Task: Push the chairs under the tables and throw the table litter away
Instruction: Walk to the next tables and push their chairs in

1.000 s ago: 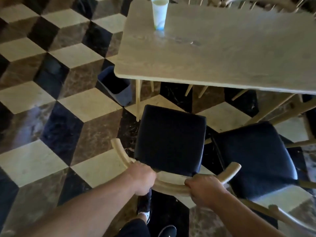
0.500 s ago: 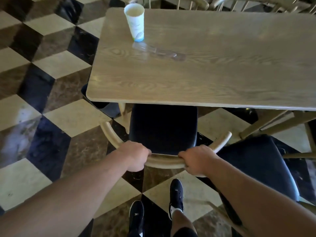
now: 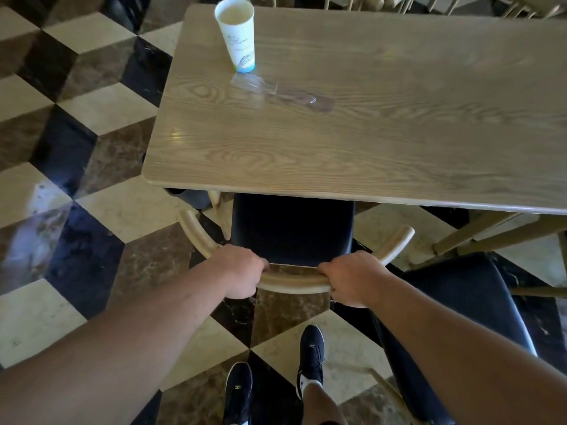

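A wooden chair [image 3: 293, 228] with a black seat and a curved pale backrest stands at the near edge of the wooden table [image 3: 383, 142], its seat partly under the tabletop. My left hand [image 3: 241, 273] and my right hand [image 3: 352, 279] both grip the curved backrest, left and right of its middle. On the table's far left stands a white paper cup [image 3: 237, 35]. A clear plastic wrapper [image 3: 276, 93] lies flat just in front of the cup.
A second black-seated chair [image 3: 463, 320] stands pulled out to my right. A dark bin [image 3: 190, 196] sits on the floor under the table's left corner. More pale chair backs line the table's far side. The floor is a cube-pattern marble. My shoes [image 3: 310, 357] are below.
The chair has slid forward, so its seat has gone from fully out in front of the table to partly beneath the tabletop. I have stepped closer; both hands kept their grip.
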Demonstrator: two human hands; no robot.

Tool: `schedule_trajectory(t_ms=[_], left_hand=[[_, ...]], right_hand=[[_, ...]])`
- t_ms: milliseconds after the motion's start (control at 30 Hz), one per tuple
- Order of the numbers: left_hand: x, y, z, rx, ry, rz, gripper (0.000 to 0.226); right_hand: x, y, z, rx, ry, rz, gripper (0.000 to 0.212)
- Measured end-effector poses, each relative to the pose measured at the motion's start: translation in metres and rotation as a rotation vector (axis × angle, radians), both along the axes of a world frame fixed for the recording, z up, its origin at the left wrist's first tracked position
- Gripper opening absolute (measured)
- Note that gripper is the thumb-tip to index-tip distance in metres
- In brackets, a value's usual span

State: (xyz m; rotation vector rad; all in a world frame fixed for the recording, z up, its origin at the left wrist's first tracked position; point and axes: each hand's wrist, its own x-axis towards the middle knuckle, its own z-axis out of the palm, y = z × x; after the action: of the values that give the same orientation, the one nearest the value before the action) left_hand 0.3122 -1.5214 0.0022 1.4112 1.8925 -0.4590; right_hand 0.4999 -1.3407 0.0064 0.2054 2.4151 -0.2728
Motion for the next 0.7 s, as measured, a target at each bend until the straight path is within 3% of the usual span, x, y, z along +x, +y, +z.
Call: schedule_trajectory(t_ms=[234, 334, 467, 701], left_hand=[[0.024, -0.031, 0.001, 0.115, 0.085, -0.023, 0.026], [0.040, -0.042, 0.014, 0.217, 0.106, -0.002, 0.040], [0.093, -0.026, 0.055, 0.323, -0.004, -0.026, 0.073], [0.244, 0.028, 0.120, 0.423, -0.247, -0.123, 0.074]], right_hand=[[0.039, -0.025, 0.017, 0.038, 0.104, -0.146, 0.025], [0.078, -0.039, 0.051, 0.028, 0.247, -0.348, 0.048], [0.159, -0.055, 0.107, 0.166, 0.225, -0.481, 0.072], [0.343, -0.074, 0.167, 0.345, 0.079, -0.742, 0.076]])
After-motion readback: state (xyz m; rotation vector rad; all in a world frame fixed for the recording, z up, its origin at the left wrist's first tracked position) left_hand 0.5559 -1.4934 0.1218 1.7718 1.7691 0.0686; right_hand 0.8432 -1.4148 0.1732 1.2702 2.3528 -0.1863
